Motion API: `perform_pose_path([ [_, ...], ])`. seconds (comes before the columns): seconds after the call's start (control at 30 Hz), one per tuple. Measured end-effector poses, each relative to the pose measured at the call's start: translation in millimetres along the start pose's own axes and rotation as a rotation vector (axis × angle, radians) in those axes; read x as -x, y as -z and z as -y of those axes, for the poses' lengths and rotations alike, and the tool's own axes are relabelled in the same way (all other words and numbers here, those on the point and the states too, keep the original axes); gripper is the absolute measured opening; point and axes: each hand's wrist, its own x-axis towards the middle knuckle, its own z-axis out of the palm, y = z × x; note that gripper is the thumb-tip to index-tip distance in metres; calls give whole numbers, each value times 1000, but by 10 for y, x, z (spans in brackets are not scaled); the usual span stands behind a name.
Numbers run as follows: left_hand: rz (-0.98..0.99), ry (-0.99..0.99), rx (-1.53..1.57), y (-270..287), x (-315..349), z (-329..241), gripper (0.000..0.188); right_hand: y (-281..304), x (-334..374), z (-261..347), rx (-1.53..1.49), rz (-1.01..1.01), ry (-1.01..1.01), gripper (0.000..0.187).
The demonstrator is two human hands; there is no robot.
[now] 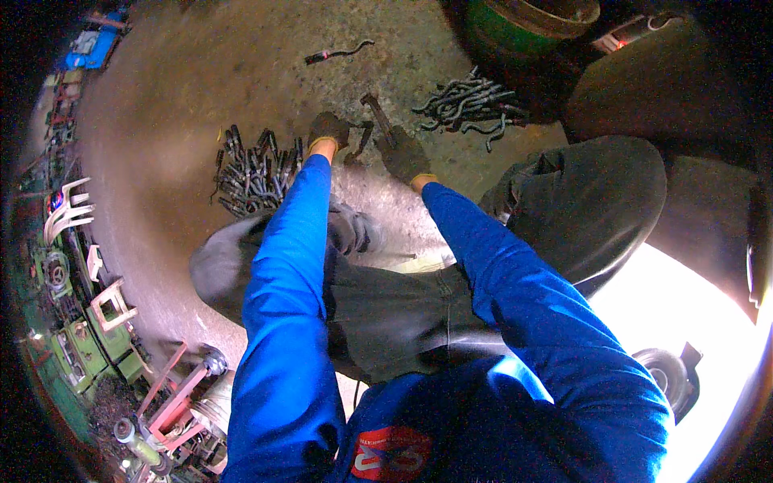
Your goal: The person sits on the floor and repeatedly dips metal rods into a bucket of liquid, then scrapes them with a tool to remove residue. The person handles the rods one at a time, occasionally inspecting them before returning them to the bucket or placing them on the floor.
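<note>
My left hand [328, 129], in a dark glove with a yellowish cuff, is closed on a short, dark bent metal rod [364, 138] just above the floor. My right hand [404, 158], gloved the same way, grips a dark long-handled metal tool [375, 113] with a wider far end; whether it is a hammer or a wrench is unclear. Beside my left forearm lies a pile of dark metal rods [254, 173]. Beyond my right hand is a heap of wavy bent rods [473, 103]. The gloves hide most of each grip.
A single bent rod with a thick end [338, 53] lies farther out on the concrete floor [169, 121]. A green drum [515, 28] stands at the far right. Machines, white plastic stools [111, 304] and a red metal frame [177, 402] line the left side. My knees flank the work spot.
</note>
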Motion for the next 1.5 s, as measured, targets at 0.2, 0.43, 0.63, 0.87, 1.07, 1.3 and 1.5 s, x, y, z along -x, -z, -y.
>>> perform_pose_path([
  [0.2, -14, 60, 13, -152, -108, 316, 35, 216, 29, 320, -29, 187, -113, 53],
  [0.43, -37, -13, -7, -94, -8, 162, 34, 0, -34, 75, -123, 40, -75, 51],
  [0.63, -21, -30, -108, 126, 101, 317, 34, 99, -64, 252, -91, 159, -149, 56],
  [0.87, 107, -501, -527, 475, 300, -292, 37, 377, 45, 208, -87, 77, -161, 59],
  [1.07, 195, -649, 380, 247, 119, 323, 32, 80, -94, 167, -129, -8, -112, 59],
  [1.3, 178, -494, -326, 470, 221, -111, 32, 268, 66, 239, -159, -92, -65, 51],
  [1.5, 9, -602, -491, 390, 202, -2, 46, 165, 66, 95, 7, 112, 22, 46],
])
